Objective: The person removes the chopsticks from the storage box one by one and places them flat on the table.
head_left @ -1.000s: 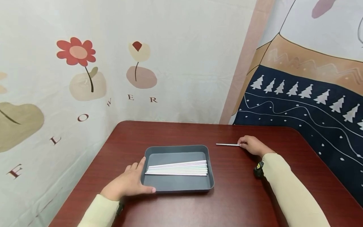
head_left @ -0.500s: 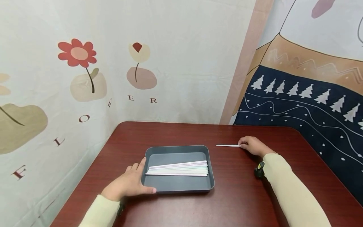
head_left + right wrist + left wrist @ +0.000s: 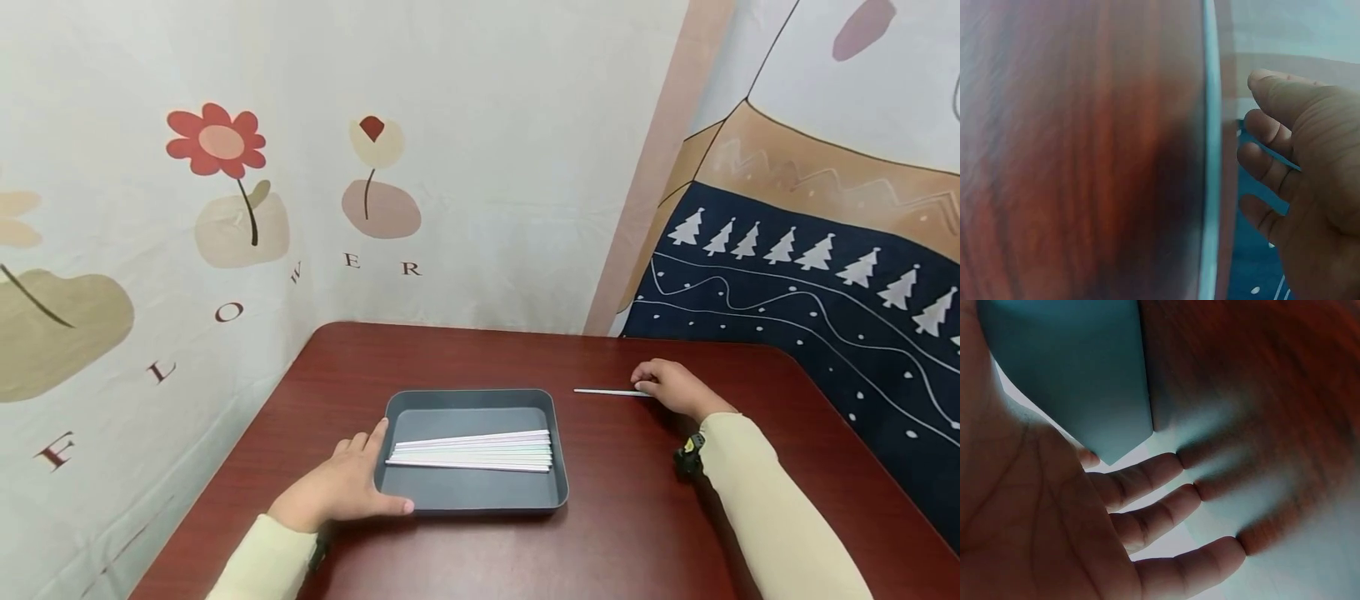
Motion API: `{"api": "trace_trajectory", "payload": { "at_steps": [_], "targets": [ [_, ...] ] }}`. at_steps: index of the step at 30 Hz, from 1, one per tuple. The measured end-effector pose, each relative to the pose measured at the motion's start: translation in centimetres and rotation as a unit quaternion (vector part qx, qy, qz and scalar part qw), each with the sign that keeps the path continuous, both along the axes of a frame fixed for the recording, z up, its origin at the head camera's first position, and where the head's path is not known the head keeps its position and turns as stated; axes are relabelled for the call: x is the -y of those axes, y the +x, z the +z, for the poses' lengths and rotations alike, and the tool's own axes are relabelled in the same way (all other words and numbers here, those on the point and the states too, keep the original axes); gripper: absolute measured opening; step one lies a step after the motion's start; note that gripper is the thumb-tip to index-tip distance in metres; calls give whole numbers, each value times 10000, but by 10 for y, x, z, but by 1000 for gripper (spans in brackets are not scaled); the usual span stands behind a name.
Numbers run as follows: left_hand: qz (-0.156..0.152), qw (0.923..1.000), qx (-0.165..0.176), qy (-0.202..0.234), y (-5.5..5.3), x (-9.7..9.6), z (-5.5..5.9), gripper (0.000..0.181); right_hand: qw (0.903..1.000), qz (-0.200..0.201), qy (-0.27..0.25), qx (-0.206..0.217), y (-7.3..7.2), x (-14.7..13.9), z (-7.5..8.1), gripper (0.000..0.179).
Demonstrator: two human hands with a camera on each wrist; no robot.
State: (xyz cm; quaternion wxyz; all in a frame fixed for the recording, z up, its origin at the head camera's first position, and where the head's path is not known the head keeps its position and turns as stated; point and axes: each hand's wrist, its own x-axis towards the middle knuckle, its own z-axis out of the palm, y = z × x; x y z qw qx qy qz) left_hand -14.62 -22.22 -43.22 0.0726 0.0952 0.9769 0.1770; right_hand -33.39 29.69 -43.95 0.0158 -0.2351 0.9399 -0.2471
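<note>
A dark grey rectangular tray (image 3: pixel 472 492) stands on the table, with several thin pale straws (image 3: pixel 472 451) lying lengthwise in it, slightly fanned. My left hand (image 3: pixel 337 486) rests against the tray's left end, thumb at the front corner and fingers extended along the side. In the left wrist view the tray's wall (image 3: pixel 1079 375) is beside the palm. To the tray's right, one more straw (image 3: pixel 609 392) lies on the tabletop. Just above its right end is my right hand (image 3: pixel 675 389). In the right wrist view its fingers bend loosely, apart from the straw (image 3: pixel 1212 144).
The reddish-brown wooden table (image 3: pixel 600 533) has rounded far corners. A pale wall hanging with flowers and letters (image 3: pixel 480 167) rises behind it. At the right is a dark blue hanging with white trees (image 3: pixel 795 283).
My right hand has let go of the single straw, and more of its right end shows under the fingers. The left hand stays at the tray. The head view has shifted slightly.
</note>
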Motion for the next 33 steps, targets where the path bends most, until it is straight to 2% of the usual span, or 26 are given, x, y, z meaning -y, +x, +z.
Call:
{"api": "trace_trajectory", "payload": {
  "at_steps": [6,12,20,25,33],
  "targets": [
    [1,10000,-6,-24,-1,0,0,142,9997,181,-83,-132,4,19,13,12],
    [31,10000,-10,-1,-3,1,-1,142,9984,562,-42,-109,11,57,33,16],
    [0,10000,-13,-22,-3,0,-1,142,9940,1078,-134,-141,21,106,49,11],
    [-2,10000,23,-42,-3,0,1,142,9926,1184,-283,24,29,137,56,10],
    [13,10000,71,-35,-4,1,1,142,9878,1543,-216,70,39,176,56,13]
  ]
}}
